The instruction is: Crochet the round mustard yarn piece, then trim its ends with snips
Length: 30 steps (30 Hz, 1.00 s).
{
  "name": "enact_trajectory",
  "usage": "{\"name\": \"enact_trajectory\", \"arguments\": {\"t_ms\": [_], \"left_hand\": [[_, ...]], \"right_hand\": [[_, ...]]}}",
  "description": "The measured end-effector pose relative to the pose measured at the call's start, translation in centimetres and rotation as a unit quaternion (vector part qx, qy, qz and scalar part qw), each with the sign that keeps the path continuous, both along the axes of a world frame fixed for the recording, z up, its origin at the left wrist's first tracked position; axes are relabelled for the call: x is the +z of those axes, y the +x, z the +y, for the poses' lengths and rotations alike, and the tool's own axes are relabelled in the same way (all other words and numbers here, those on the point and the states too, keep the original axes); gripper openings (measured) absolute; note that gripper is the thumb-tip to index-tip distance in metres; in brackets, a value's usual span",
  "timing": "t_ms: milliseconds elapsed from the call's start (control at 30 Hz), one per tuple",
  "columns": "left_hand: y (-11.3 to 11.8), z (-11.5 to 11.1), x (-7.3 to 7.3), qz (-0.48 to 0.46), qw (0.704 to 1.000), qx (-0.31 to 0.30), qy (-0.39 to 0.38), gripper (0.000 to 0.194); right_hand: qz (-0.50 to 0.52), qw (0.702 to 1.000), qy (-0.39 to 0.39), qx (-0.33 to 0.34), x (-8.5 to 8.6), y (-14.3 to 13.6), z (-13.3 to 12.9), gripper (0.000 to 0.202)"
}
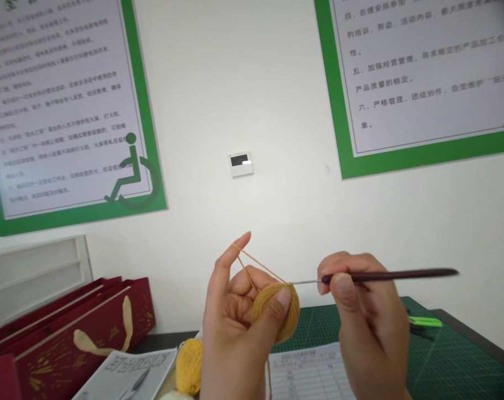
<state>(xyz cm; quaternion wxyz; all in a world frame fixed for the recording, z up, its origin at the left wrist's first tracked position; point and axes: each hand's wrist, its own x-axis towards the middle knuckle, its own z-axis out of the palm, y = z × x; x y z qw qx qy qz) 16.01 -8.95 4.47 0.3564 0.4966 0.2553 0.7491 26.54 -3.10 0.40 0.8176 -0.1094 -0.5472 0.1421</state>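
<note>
Fingers (346,286) gripping hook (385,275), mustard crochet (291,319), poster (418,72) reading "团结协作"

The white wall (235,100) is brightly and evenly lit, and only soft shading is seen on the left hand (239,322) and the right hand (368,311). The left poster (60,111) is washed by pale glare, its text blurred. A small reflection is caught on the wall panel (240,164). The upper right corner is darkened.
</note>
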Motion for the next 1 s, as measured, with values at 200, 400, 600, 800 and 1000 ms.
{"name": "enact_trajectory", "arguments": {"t_ms": [200, 400, 600, 800, 1000], "left_hand": [[-1.1, 0.1, 0.0, -0.007, 0.997, -0.066, -0.026, 0.07], [-0.6, 0.4, -0.1, -0.021, 0.998, -0.051, -0.009, 0.065], [-0.2, 0.1, -0.3, -0.052, 0.997, -0.062, -0.018, 0.072], [-1.3, 0.3, -0.1, -0.108, 0.948, -0.279, -0.105, 0.065], [-2.2, 0.4, 0.1, -0.087, 0.95, -0.287, -0.09, 0.066]], "right_hand": [[0.011, 0.915, -0.191, 0.356, 1.6, -0.3, 0.1, 0.036], [-0.011, 0.937, -0.092, 0.338, 0.8, -1.2, 0.0, 0.019], [-0.136, 0.945, 0.211, -0.21, 0.7, 0.2, 0.2, 0.035], [-0.022, 0.987, 0.159, 0.014, 0.5, -1.2, -0.4, 0.018], [0.078, 0.972, 0.054, 0.217, 0.8, -1.6, -0.8, 0.015]]}}
